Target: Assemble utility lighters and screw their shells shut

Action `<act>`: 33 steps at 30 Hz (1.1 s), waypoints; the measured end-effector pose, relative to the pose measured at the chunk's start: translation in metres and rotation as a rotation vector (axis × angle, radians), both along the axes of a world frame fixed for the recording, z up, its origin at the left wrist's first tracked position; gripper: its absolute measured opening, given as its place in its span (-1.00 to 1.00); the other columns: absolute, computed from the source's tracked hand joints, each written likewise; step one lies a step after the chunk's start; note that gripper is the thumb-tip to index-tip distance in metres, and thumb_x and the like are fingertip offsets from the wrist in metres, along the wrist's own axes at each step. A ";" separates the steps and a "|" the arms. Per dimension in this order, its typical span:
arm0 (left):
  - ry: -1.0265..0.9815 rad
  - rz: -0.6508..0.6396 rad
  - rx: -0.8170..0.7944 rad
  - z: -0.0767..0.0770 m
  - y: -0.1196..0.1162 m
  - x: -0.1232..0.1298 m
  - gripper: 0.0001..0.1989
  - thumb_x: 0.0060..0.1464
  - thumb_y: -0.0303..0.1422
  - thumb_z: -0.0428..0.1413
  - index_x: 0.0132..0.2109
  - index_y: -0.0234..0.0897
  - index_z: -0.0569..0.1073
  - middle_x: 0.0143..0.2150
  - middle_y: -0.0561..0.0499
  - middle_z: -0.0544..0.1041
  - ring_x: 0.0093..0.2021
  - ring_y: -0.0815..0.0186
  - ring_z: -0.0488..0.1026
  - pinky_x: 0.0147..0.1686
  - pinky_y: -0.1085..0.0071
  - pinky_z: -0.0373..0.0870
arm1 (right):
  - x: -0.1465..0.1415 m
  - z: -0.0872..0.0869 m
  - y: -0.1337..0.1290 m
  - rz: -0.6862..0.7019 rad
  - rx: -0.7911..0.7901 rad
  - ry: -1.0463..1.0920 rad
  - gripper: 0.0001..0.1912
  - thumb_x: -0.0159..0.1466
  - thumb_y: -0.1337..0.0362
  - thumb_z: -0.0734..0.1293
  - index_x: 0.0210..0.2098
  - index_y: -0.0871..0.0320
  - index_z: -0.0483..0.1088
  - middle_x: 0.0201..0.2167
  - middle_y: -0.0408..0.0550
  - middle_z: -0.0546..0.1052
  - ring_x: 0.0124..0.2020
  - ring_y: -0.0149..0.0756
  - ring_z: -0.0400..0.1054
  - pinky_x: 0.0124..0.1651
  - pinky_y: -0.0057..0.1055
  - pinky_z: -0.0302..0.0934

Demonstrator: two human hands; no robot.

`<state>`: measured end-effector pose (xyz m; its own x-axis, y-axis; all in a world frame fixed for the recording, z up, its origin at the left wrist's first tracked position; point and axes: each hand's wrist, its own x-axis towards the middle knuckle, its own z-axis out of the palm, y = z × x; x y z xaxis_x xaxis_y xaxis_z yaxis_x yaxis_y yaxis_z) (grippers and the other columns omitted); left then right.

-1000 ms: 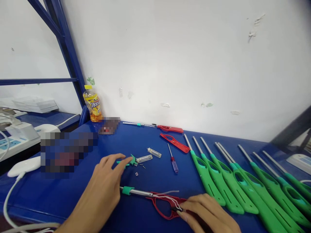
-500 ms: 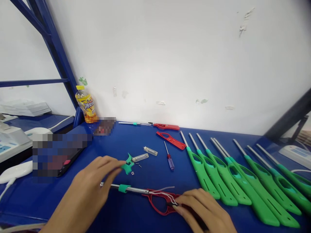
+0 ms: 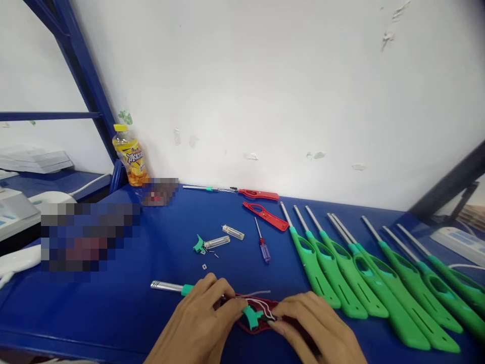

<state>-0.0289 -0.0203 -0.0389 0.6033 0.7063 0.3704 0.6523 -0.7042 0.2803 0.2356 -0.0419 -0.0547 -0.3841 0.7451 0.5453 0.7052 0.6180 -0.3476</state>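
Landmark: the purple-handled screwdriver [image 3: 265,251], lying on the blue table [image 3: 113,308].

Near side of the screwdriver: a red lighter shell [image 3: 261,330], partly covered by both hands. Its metal tube [image 3: 166,286] runs out to the left, with a green collar [image 3: 187,289] around it. White wires [image 3: 263,305] curve along the shell.

Left hand [image 3: 206,313], near and left of the screwdriver: fingers bent, thumb and fingertips pinching a green trigger piece [image 3: 250,317] over the shell; whether it is seated there is hard to say, the fingers hide its edge.

Right hand [image 3: 314,323], near and right of the screwdriver: fingers curled, tips closed on a small black part [image 3: 270,318] at the wire ends, palm over the shell's handle.

Left of the screwdriver: two clear tubes [image 3: 233,232], a second green piece [image 3: 198,244] at the end of one of them, thin pins [image 3: 216,255] and a small square bit [image 3: 204,267].

Right of the screwdriver: a slanting row of green lighters [image 3: 337,283], metal ends pointing away.

Beyond the screwdriver: a loose red half-shell [image 3: 273,220]; farther, a red handle [image 3: 261,195] with wires and a metal rod [image 3: 195,188]. Far left beyond it: a yellow-capped bottle [image 3: 131,156].
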 end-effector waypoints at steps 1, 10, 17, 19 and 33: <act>-0.007 -0.002 -0.006 -0.001 0.000 0.001 -0.68 0.42 -0.57 -0.04 0.09 -0.12 0.51 -0.09 0.03 0.56 -0.20 0.24 0.52 0.11 0.07 0.54 | 0.000 0.000 0.000 0.001 -0.005 0.000 -0.93 0.52 0.22 0.33 -0.08 -0.05 0.49 -0.25 -0.20 0.63 -0.29 -0.32 0.54 -0.20 -0.45 0.45; -0.125 -0.052 0.050 -0.006 0.003 0.010 -0.73 0.48 -0.54 -0.06 -0.01 -0.19 0.52 -0.18 0.02 0.56 -0.25 0.27 0.49 -0.09 0.27 0.55 | 0.000 -0.001 0.000 0.039 -0.022 0.025 -0.90 0.52 0.22 0.34 -0.11 -0.02 0.52 -0.27 -0.22 0.64 -0.28 -0.35 0.54 -0.18 -0.45 0.42; -0.148 -0.076 0.060 -0.005 0.004 0.010 -0.71 0.46 -0.59 -0.07 -0.02 -0.23 0.51 -0.21 0.01 0.56 -0.26 0.27 0.47 -0.12 0.27 0.52 | 0.001 -0.003 -0.001 0.056 -0.062 0.054 -0.92 0.49 0.31 0.37 -0.15 0.00 0.50 -0.27 -0.22 0.63 -0.29 -0.35 0.51 -0.19 -0.42 0.39; -0.190 -0.083 0.103 -0.005 0.005 0.011 -0.70 0.44 -0.62 -0.07 -0.03 -0.23 0.50 -0.23 0.00 0.54 -0.30 0.28 0.44 -0.24 0.32 0.47 | 0.001 -0.004 -0.001 0.061 -0.065 0.049 -0.91 0.50 0.33 0.36 -0.16 0.01 0.49 -0.28 -0.21 0.62 -0.30 -0.34 0.50 -0.20 -0.41 0.38; -0.234 -0.108 0.074 -0.005 0.008 0.011 -0.60 0.38 -0.67 -0.06 0.10 -0.19 0.53 -0.12 -0.03 0.57 -0.18 0.24 0.49 -0.18 0.29 0.52 | -0.001 -0.001 -0.004 0.035 -0.070 0.084 -0.93 0.47 0.30 0.40 -0.17 0.01 0.50 -0.26 -0.19 0.62 -0.29 -0.35 0.53 -0.22 -0.44 0.41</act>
<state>-0.0175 -0.0125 -0.0439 0.5657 0.6078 0.5572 0.4955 -0.7907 0.3595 0.2343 -0.0458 -0.0560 -0.3658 0.7692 0.5239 0.6502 0.6140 -0.4474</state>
